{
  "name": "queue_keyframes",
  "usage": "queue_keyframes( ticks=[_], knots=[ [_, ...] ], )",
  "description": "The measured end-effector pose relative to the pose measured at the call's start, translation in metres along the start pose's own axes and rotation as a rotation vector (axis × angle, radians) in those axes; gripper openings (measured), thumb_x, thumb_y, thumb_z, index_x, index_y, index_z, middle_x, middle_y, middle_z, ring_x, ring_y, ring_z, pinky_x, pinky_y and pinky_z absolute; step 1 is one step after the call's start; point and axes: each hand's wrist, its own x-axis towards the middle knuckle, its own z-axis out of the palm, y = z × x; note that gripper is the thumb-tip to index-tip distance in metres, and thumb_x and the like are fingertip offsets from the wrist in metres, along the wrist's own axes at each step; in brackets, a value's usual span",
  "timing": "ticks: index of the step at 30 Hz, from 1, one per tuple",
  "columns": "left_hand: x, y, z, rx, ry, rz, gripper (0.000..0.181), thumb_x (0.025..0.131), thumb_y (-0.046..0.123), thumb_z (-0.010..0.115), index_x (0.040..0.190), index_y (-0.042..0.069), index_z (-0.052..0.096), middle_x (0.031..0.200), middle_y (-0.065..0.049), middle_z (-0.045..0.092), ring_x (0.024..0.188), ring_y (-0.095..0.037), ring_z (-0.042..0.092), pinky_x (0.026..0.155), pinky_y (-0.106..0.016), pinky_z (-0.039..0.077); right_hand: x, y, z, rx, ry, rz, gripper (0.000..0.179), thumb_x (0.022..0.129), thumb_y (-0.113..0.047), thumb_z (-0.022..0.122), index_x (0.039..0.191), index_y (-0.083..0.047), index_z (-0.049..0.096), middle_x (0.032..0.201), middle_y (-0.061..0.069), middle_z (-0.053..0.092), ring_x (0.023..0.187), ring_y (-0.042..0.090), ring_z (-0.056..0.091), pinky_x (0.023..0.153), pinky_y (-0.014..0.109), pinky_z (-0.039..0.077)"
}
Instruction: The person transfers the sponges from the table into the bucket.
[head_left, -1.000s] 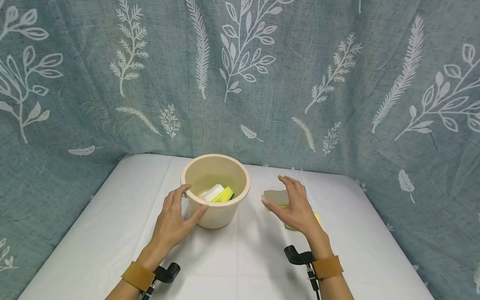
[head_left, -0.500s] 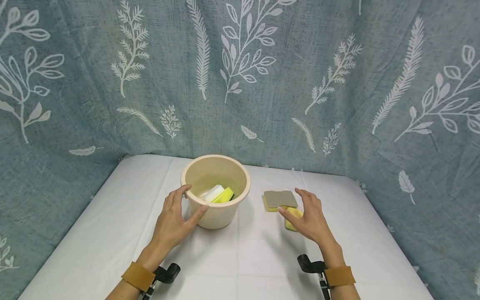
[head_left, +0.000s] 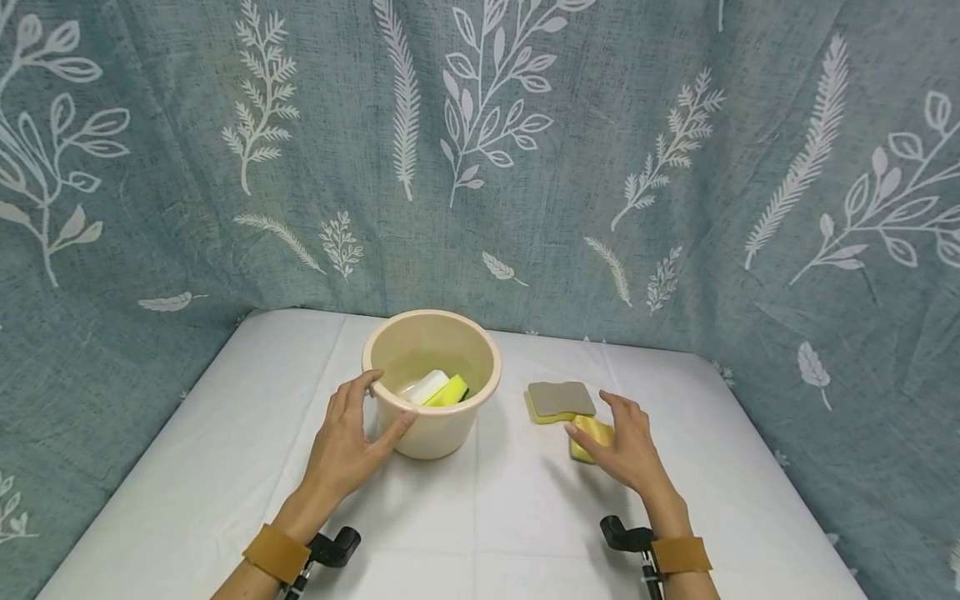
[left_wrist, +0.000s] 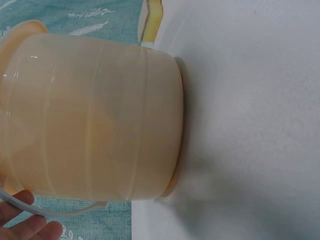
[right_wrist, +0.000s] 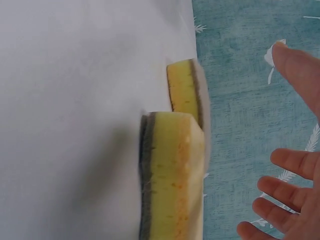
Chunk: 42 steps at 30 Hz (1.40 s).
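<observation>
A cream bucket (head_left: 435, 433) stands upright on the white-covered table. My left hand (head_left: 348, 437) grips its near left side, thumb at the front rim and fingers at the left rim. In the left wrist view, fingertips (left_wrist: 37, 227) show by the bucket's thin handle (left_wrist: 75, 212). Inside the bucket lie a white block (head_left: 426, 386) and a bright yellow-green sponge (head_left: 450, 392). My right hand (head_left: 626, 446) hovers with thumb and fingers spread beside a yellow sponge (head_left: 591, 437), holding nothing. Just behind lies another sponge (head_left: 561, 400), its grey side up.
The white cloth (head_left: 495, 517) covers the table. A blue-green curtain (head_left: 555, 250) with white leaf prints hangs behind and along both sides. Black wrist cameras on tan straps (head_left: 276, 553) sit on both wrists.
My right hand has moved right and toward me, first quickly and then slightly, uncovering the grey-topped sponge and much of the yellow one. My left hand stays at the bucket.
</observation>
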Motion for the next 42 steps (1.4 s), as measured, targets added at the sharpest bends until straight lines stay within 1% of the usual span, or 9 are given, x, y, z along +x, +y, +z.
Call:
queue_keyframes(
  ticks=[6,12,15,23,29,33,37,42],
  knots=[
    [0.001,0.0,0.0,0.0,0.008,0.007,0.077,0.09,0.05,0.075,0.15,0.012,0.043,0.143,-0.018,0.05,0.128,-0.034,0.05,0.094,-0.06,0.049,0.0,0.006,0.005,-0.02,-0.045,0.047,0.092,0.092,-0.054,0.07,0.155,0.002,0.033,0.151,0.033,0.034,0.141,0.052,0.027,0.106,0.071,0.035],
    [0.0,-0.001,0.0,-0.001,-0.002,-0.001,0.078,0.091,0.051,0.075,0.15,0.013,0.043,0.143,-0.018,0.049,0.128,-0.034,0.05,0.095,-0.061,0.049,-0.002,0.013,0.011,-0.047,-0.088,0.111,0.096,0.091,-0.056,0.069,0.156,0.003,0.03,0.15,0.035,0.032,0.139,0.051,0.029,0.104,0.069,0.038],
    [0.0,0.0,0.0,0.001,-0.003,-0.004,0.078,0.091,0.051,0.075,0.15,0.013,0.042,0.143,-0.018,0.049,0.129,-0.034,0.05,0.094,-0.061,0.049,-0.003,0.016,0.013,-0.054,-0.098,0.13,0.097,0.091,-0.057,0.07,0.156,0.003,0.03,0.151,0.034,0.031,0.14,0.052,0.027,0.106,0.07,0.035],
    [-0.001,0.0,0.001,0.001,-0.003,-0.006,0.078,0.091,0.051,0.075,0.15,0.014,0.042,0.144,-0.018,0.049,0.129,-0.035,0.049,0.095,-0.061,0.049,-0.005,0.021,0.014,-0.08,-0.093,0.142,0.098,0.089,-0.057,0.072,0.155,0.004,0.032,0.151,0.036,0.032,0.14,0.053,0.026,0.107,0.072,0.031],
    [0.0,0.001,0.0,0.006,0.0,-0.002,0.077,0.091,0.051,0.075,0.15,0.014,0.042,0.143,-0.018,0.049,0.128,-0.034,0.05,0.093,-0.061,0.05,-0.009,0.032,0.015,-0.082,-0.115,0.156,0.1,0.088,-0.056,0.074,0.154,0.006,0.031,0.152,0.038,0.03,0.141,0.054,0.025,0.108,0.071,0.033],
    [0.0,0.001,0.0,0.008,0.004,0.003,0.077,0.091,0.05,0.075,0.15,0.013,0.043,0.141,-0.018,0.05,0.127,-0.035,0.05,0.092,-0.061,0.05,-0.01,0.037,0.016,-0.083,-0.127,0.149,0.1,0.087,-0.053,0.076,0.153,0.008,0.031,0.151,0.038,0.03,0.139,0.054,0.026,0.106,0.071,0.034],
    [0.0,0.001,0.0,0.008,0.002,0.002,0.077,0.09,0.05,0.075,0.15,0.013,0.043,0.142,-0.018,0.05,0.127,-0.035,0.05,0.092,-0.061,0.05,-0.009,0.041,0.019,-0.085,-0.132,0.161,0.099,0.086,-0.048,0.08,0.153,0.007,0.032,0.148,0.036,0.032,0.136,0.052,0.027,0.105,0.07,0.036],
    [0.001,0.0,0.0,0.007,-0.002,0.0,0.078,0.091,0.05,0.075,0.15,0.013,0.043,0.142,-0.018,0.05,0.128,-0.035,0.05,0.093,-0.061,0.05,-0.01,0.044,0.022,-0.067,-0.117,0.173,0.096,0.085,-0.041,0.083,0.152,0.006,0.034,0.147,0.033,0.033,0.134,0.05,0.027,0.106,0.067,0.036]
  ],
)
